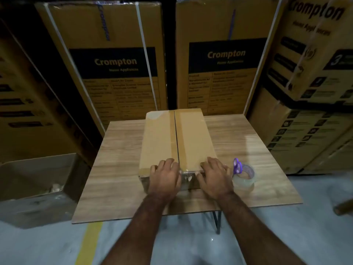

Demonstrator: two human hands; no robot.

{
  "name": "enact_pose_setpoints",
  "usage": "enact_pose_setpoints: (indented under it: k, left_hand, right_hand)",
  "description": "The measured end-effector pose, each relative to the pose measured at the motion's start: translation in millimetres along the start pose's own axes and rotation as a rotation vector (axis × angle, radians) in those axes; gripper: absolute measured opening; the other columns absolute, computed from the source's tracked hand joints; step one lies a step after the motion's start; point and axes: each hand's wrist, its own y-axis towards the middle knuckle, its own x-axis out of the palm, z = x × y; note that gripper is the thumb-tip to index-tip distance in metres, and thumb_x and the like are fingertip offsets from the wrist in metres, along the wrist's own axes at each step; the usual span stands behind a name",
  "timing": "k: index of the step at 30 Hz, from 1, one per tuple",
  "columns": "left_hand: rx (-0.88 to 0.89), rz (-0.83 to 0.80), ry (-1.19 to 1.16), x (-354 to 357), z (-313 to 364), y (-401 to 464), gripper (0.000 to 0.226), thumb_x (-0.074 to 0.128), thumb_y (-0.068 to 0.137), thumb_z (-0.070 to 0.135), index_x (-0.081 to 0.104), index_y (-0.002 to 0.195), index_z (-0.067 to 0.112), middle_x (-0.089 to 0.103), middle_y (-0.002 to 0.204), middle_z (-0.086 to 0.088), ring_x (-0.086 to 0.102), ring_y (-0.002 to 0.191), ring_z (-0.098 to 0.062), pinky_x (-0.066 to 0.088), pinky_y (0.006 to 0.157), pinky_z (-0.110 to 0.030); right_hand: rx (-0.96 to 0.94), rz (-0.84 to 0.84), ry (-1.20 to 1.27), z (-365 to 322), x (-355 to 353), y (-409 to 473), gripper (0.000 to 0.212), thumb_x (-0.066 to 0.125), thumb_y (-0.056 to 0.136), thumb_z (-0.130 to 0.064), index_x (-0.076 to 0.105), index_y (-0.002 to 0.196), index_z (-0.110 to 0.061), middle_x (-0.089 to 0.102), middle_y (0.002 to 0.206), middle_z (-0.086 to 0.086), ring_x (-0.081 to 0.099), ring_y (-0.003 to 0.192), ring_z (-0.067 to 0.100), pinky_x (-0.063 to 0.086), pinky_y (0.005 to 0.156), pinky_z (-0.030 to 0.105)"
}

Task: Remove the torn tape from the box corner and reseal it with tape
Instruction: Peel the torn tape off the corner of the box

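Resting mid-table [118, 169], the box [172, 138] reaches its far edge; your left hand [165, 178] and right hand [214, 178] press flat, fingers spread, on its near edge; tape roll [245, 177] and purple scissors [237, 166] sit toward the right edge.

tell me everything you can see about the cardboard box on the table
The plain brown cardboard box is long and rectangular, lying flat on the wood-grain table with its length running away from the person. Its two top flaps meet at a dark centre seam under a strip of brown tape. A pale glossy patch marks the far left corner. Shiny clear tape covers the near end. The left hand and right hand rest on the near top edge, fingers on top and thumbs on the near end face.
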Motion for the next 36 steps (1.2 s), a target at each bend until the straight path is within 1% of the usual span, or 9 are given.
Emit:
enact_pose_setpoints:
  k: [1,2,7,10,13,18,21,28,36]
  left_hand:
    - [-0.008,-0.03,-0.009,1.2,-1.7,-0.5,0.044,0.031,0.092,0.042,0.063,0.113,0.022,0.063,0.121,-0.003,0.06,0.101,-0.026,0.046,0.083,-0.042]
    - [-0.004,-0.009,-0.018,5.4,-3.5,-0.9,0.042,0.032,0.092,0.042,0.063,0.113,0.022,0.063,0.119,-0.003,0.059,0.101,-0.026,0.046,0.083,-0.042]
    - [0.018,0.159,-0.043,34.1,-14.8,-12.4,0.029,0.045,0.092,0.037,0.062,0.11,0.021,0.062,0.113,-0.003,0.058,0.096,-0.026,0.045,0.079,-0.042]
    - [0.007,0.228,-0.047,44.5,-15.3,-12.1,0.027,0.047,0.091,0.036,0.061,0.11,0.022,0.061,0.113,-0.003,0.058,0.096,-0.025,0.045,0.081,-0.044]
    - [-0.025,0.241,-0.055,51.1,-10.7,-12.0,0.027,0.046,0.091,0.038,0.059,0.111,0.025,0.06,0.115,0.0,0.055,0.099,-0.022,0.043,0.085,-0.044]
    - [-0.079,0.274,-0.088,67.4,-9.8,-15.0,0.03,0.041,0.093,0.042,0.057,0.114,0.027,0.058,0.12,0.003,0.052,0.107,-0.02,0.039,0.094,-0.045]
    - [-0.088,0.35,-0.086,82.9,-8.4,-17.3,0.029,0.042,0.096,0.041,0.055,0.118,0.028,0.056,0.124,0.003,0.05,0.112,-0.02,0.036,0.099,-0.044]
    - [-0.094,0.559,-0.069,108.8,-4.9,-18.0,0.025,0.049,0.095,0.036,0.056,0.117,0.025,0.056,0.122,0.0,0.049,0.115,-0.023,0.034,0.1,-0.046]
    - [-0.058,0.618,-0.016,118.4,-9.4,-20.9,0.034,0.046,0.095,0.037,0.055,0.125,0.024,0.055,0.131,-0.002,0.05,0.124,-0.024,0.031,0.107,-0.045]
  right_hand:
    - [-0.001,-0.018,0.015,0.9,1.4,-0.2,0.045,0.049,0.078,-0.05,0.072,0.105,-0.021,0.07,0.119,0.008,0.066,0.114,0.03,0.048,0.092,0.051]
    - [0.015,-0.016,0.026,0.5,1.1,-0.4,0.044,0.05,0.079,-0.049,0.071,0.107,-0.022,0.069,0.116,0.006,0.064,0.113,0.03,0.047,0.092,0.05]
    - [0.046,0.05,0.039,2.1,14.8,-3.6,0.042,0.05,0.083,-0.048,0.067,0.114,-0.026,0.066,0.119,0.002,0.06,0.115,0.028,0.042,0.099,0.051]
    - [0.063,0.113,0.04,2.6,27.1,-4.9,0.038,0.054,0.085,-0.047,0.066,0.115,-0.026,0.064,0.121,0.002,0.059,0.116,0.028,0.04,0.098,0.048]
    - [0.044,0.203,0.066,4.4,40.8,-9.8,0.039,0.053,0.089,-0.046,0.064,0.118,-0.023,0.061,0.125,0.004,0.056,0.119,0.028,0.042,0.095,0.047]
    - [0.026,0.326,0.117,8.0,62.1,-13.7,0.037,0.054,0.093,-0.046,0.064,0.121,-0.022,0.06,0.127,0.004,0.054,0.123,0.027,0.039,0.104,0.054]
    - [0.015,0.396,0.138,12.3,75.6,-13.8,0.039,0.051,0.096,-0.047,0.063,0.124,-0.022,0.058,0.129,0.004,0.052,0.125,0.027,0.037,0.105,0.054]
    - [-0.003,0.549,0.188,14.9,97.2,-12.7,0.041,0.051,0.096,-0.049,0.063,0.123,-0.021,0.059,0.129,0.007,0.051,0.126,0.031,0.041,0.099,0.053]
    - [-0.048,0.561,0.252,15.7,97.9,-10.9,0.041,0.05,0.096,-0.05,0.06,0.124,-0.021,0.055,0.126,0.008,0.049,0.118,0.029,0.048,0.092,0.049]
